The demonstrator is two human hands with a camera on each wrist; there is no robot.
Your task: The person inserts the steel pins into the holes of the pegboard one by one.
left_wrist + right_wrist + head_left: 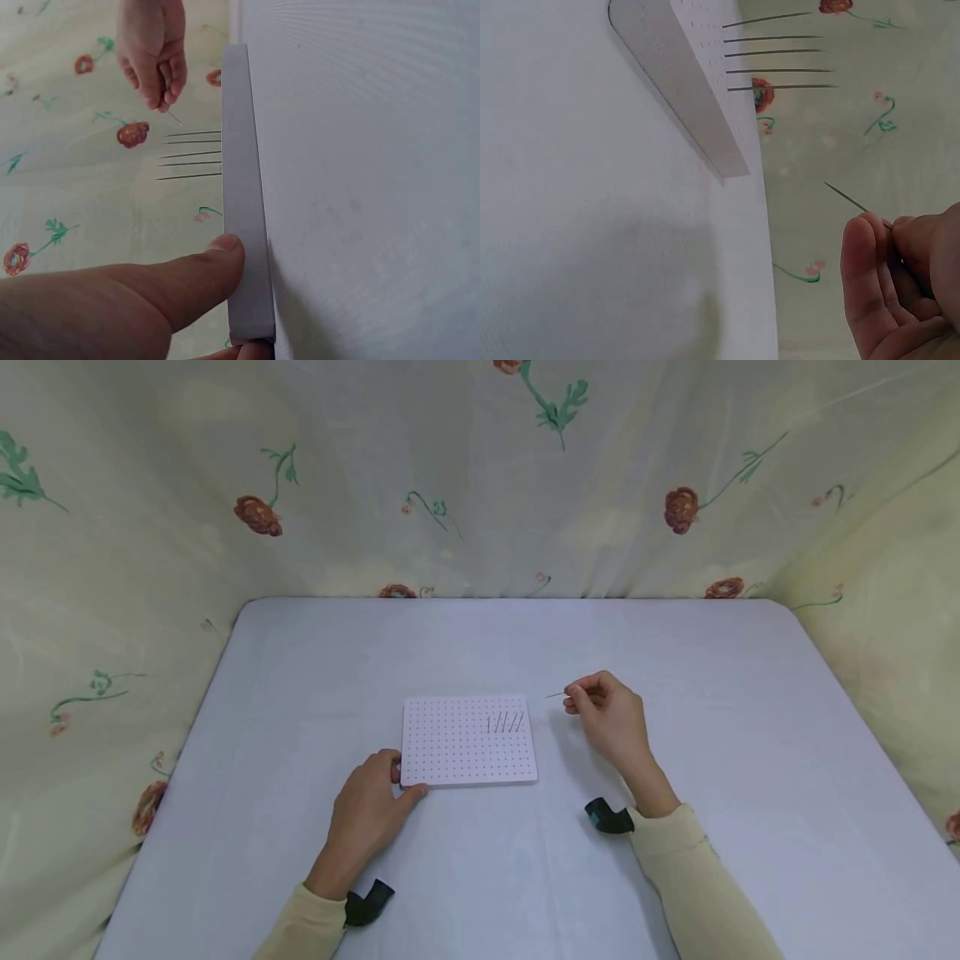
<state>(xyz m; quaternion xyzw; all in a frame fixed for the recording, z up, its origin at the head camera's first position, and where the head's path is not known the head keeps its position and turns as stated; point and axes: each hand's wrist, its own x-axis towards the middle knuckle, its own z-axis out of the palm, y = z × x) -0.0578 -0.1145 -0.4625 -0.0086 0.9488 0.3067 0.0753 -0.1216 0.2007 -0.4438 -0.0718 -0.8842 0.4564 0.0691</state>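
Observation:
A white pegboard (442,762) with rows of small holes lies flat on the table. Several thin dark needles (776,52) stand in a row of its holes, toward the back right in the head view. My left hand (367,810) holds the board's near left corner, its thumb (225,262) against the front edge and fingers at the left side. Between thumb and fingertips, my right hand (611,720) pinches one more needle (846,196). That needle points left, raised off the table to the right of the board and apart from it.
A white cloth covers the table (322,668). Behind and at both sides hangs a pale curtain (465,460) with printed flowers. A black wrist camera (609,817) sits at the right cuff, and another black camera (369,903) at the left.

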